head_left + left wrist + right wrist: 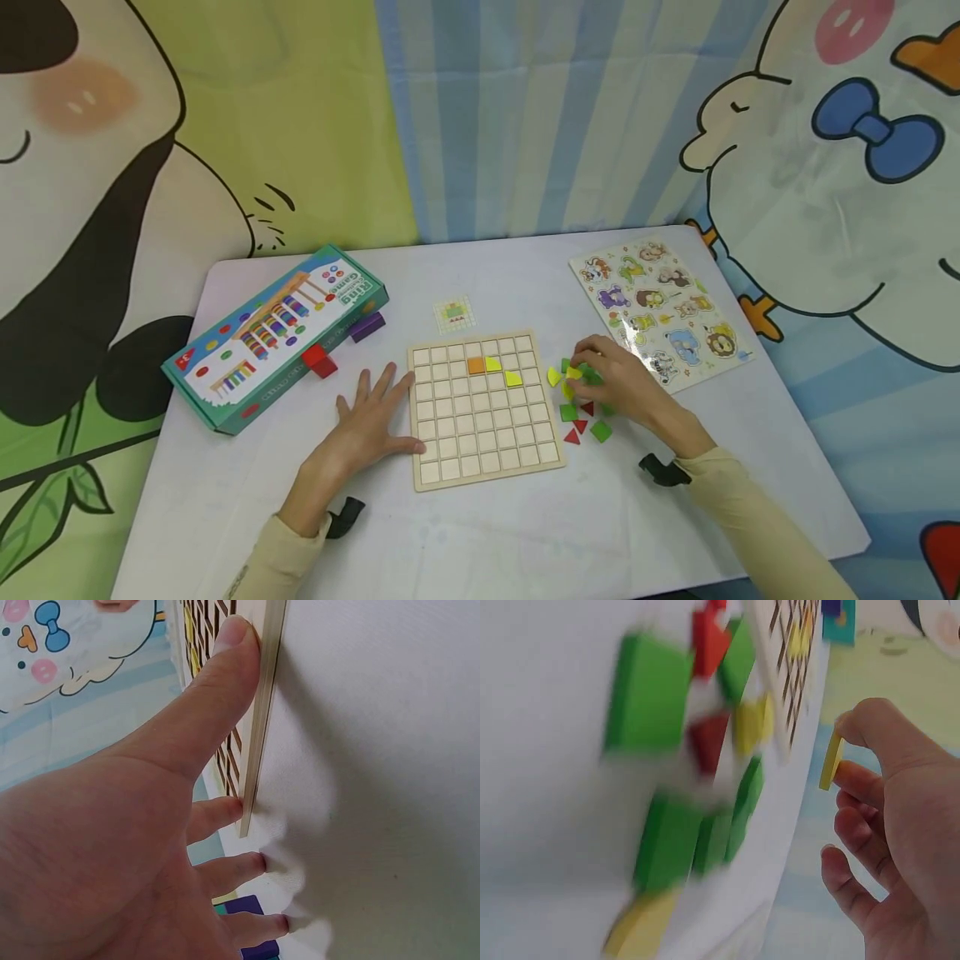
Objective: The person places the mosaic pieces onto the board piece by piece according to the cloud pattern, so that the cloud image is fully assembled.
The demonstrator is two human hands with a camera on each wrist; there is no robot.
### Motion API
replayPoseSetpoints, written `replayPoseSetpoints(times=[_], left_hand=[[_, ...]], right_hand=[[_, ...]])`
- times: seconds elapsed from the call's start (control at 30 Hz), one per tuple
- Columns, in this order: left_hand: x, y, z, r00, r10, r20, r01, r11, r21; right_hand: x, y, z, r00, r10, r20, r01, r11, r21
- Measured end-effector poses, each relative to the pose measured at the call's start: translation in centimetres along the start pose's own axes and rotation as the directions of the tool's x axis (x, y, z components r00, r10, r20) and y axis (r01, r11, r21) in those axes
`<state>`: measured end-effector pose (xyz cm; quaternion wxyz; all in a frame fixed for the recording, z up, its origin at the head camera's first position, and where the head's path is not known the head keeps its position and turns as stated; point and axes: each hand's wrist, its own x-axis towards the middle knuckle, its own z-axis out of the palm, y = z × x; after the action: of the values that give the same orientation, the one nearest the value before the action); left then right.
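A wooden grid board (480, 423) lies flat on the white table. Near its top sit an orange square (476, 365) and two yellow pieces, one (492, 363) beside the square and another (513, 379) lower right. My left hand (360, 425) is spread at the board's left side, thumb and index finger touching the edge. Over the loose pieces to the right, my right hand (626, 382) pinches a thin yellow piece (831, 760) between thumb and finger, raised off the table. Beneath it lie several green pieces (601, 431), red triangles (572, 437) and yellow pieces (553, 377).
A small pattern card (454, 315) lies behind the board. At left is a green toy box (281, 333), with a red block (319, 361) and a purple block (367, 327) against its side. An animal picture sheet (652, 304) lies at the back right.
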<state>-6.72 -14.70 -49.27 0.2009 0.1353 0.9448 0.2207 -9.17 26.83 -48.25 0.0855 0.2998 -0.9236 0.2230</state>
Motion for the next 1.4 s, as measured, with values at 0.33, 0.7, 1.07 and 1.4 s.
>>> replayPoseSetpoints(times=[0.33, 0.7, 1.07, 1.4], left_hand=[[-0.2, -0.1, 0.0, 1.0, 0.006, -0.013, -0.006, 1.0, -0.027], [0.0, -0.2, -0.1, 1.0, 0.005, -0.003, -0.005, 1.0, -0.02], [-0.1, -0.2, -0.2, 1.0, 0.008, -0.017, -0.008, 1.0, -0.017], [-0.5, 0.1, -0.2, 1.0, 0.002, -0.014, -0.003, 1.0, -0.031]], right_hand=[[3.4, -3.6, 4.4, 0.981, -0.183, 0.066, 0.181, 0.983, 0.034], [3.0, -4.2, 5.6, 0.978, -0.2, 0.052, 0.197, 0.979, 0.049], [2.8, -4.5, 5.9, 0.977, -0.208, 0.046, 0.208, 0.978, -0.001], [2.6, -4.5, 6.3, 0.975, -0.223, 0.022, 0.223, 0.975, -0.018]])
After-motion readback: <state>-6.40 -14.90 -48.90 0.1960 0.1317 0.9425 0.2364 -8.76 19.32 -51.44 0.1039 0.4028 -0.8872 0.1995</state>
